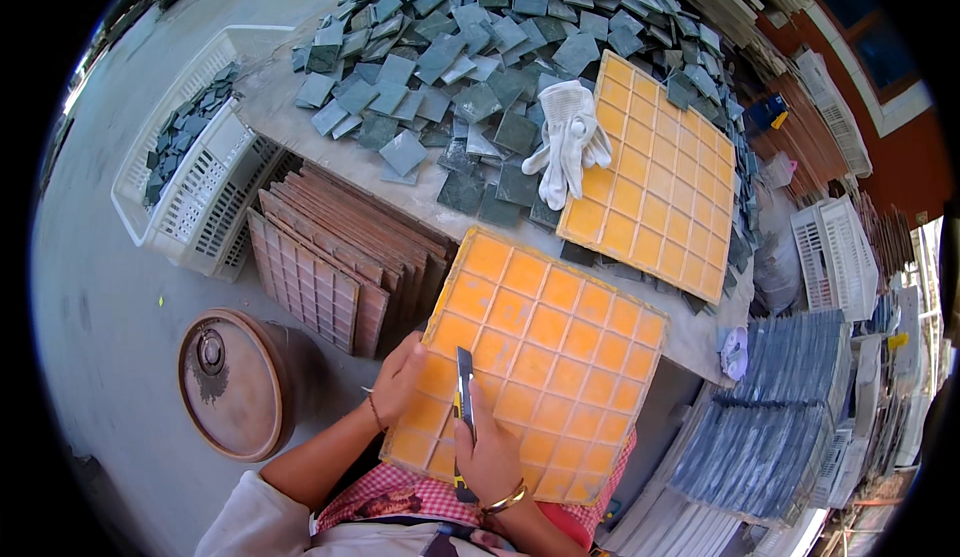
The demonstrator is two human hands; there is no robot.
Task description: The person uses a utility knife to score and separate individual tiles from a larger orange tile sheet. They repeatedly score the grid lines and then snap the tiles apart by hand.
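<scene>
A yellow-orange square grid tray (560,342) with raised ribs rests tilted over my lap, its far edge by the table's edge. My left hand (400,379) grips its left edge, thumb on the front. In my right hand (490,449) is a utility knife (464,392) with a black and yellow handle, its blade end pointing away from me over the tray's left part. A second yellow grid tray (655,182) lies on the table, partly over loose tiles. White knit gloves (568,142) lie against its left edge.
Grey-green square stone tiles (440,57) are heaped across the table. Left stand a white crate (195,197) holding tiles, brown grid panels (310,277) and a lidded barrel (235,385). Stacked tile sheets (750,457) and white crates (835,257) stand at right.
</scene>
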